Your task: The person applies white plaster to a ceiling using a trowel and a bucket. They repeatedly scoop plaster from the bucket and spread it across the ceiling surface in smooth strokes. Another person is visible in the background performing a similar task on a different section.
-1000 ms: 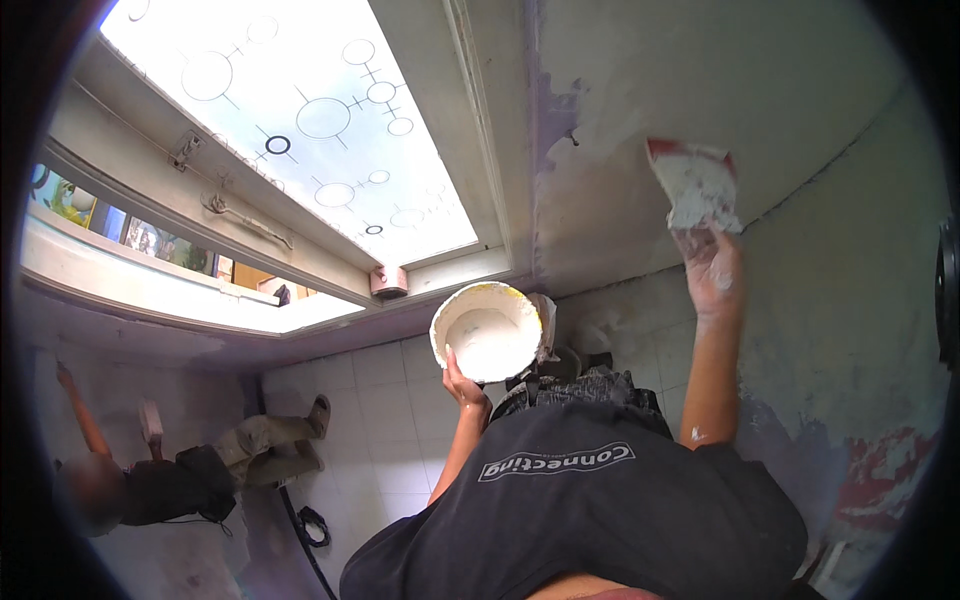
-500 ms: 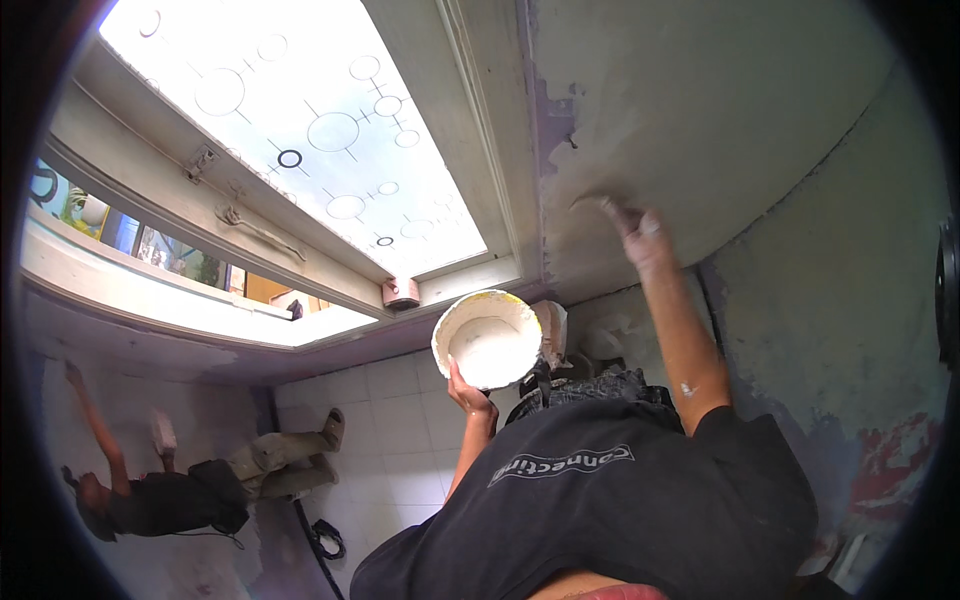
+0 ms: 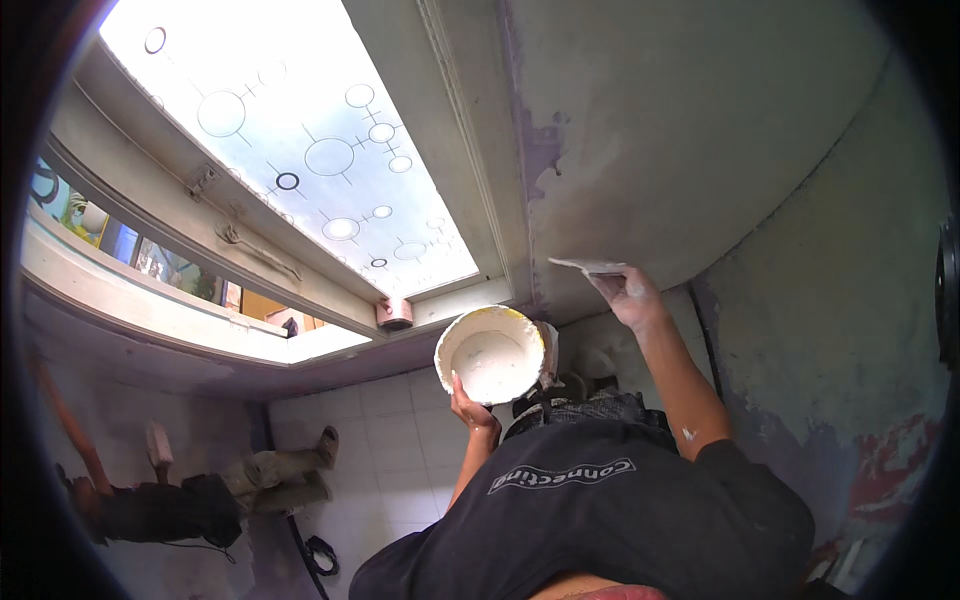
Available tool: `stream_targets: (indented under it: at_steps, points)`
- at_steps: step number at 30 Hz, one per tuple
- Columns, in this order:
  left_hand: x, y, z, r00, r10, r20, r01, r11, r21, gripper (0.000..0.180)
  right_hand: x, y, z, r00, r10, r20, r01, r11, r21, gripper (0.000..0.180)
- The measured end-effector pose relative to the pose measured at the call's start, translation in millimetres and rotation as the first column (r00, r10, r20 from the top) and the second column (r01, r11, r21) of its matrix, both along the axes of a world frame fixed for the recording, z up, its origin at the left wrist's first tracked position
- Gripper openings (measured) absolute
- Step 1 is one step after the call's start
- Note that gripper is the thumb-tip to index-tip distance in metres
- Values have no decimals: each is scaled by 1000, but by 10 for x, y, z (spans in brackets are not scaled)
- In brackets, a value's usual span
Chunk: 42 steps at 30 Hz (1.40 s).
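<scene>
My left hand [image 3: 474, 410] grips a round bucket [image 3: 462, 334] by its lower edge, the thumb over the rim. White paste [image 3: 497, 368] lies in the bottom of it, and yellow shows along part of the rim. To the right, my right hand [image 3: 637, 300] is closed on a flat putty knife [image 3: 588, 265], whose thin blade points left toward the wall and looks coated in white. White smears mark my right hand and forearm. Just beyond the blade is the grey plastered wall [image 3: 640, 130] with purple patches at its edge; whether they touch I cannot tell.
A window [image 3: 320, 160] with circle-patterned glass fills the upper left. On its sill stands a small pinkish tin [image 3: 394, 314]. At lower left another person [image 3: 165, 510] works at a wall, holding a pale flat tool. White tiles [image 3: 390, 440] cover the floor, with a black coil [image 3: 321, 555] on it.
My right hand has moved down, nearer the bucket, and the putty knife, blurred before, now shows clearly. The bucket has dropped slightly in view. The other person appears farther left and lower.
</scene>
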<state>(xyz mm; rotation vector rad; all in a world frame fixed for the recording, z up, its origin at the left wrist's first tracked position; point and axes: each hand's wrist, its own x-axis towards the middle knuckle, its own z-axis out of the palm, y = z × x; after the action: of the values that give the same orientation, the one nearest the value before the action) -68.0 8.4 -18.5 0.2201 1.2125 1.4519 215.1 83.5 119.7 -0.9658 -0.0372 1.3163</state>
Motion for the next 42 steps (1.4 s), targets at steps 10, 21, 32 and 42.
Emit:
stream_targets:
  at_steps: [10, 21, 32, 42]
  points:
    - [14, 51, 116, 999, -26, -25, 27, 998, 57, 53, 504, -64, 1403, 976, -129, 177, -2, 803, 595, 26]
    - [62, 35, 96, 995, -78, -59, 76, 997, -26, 52, 67, -113, 881, -100, -658, 746, 65, 744, 665, 26]
    - [-153, 76, 143, 996, -40, -82, 44, 998, 44, 53, -389, 717, 543, -753, -232, 616, 63, 907, 417, 43]
    - [-399, 85, 9, 997, -17, -75, 18, 1000, 16, 54, -399, 801, 78, -633, 33, 774, 257, 951, 170, 39]
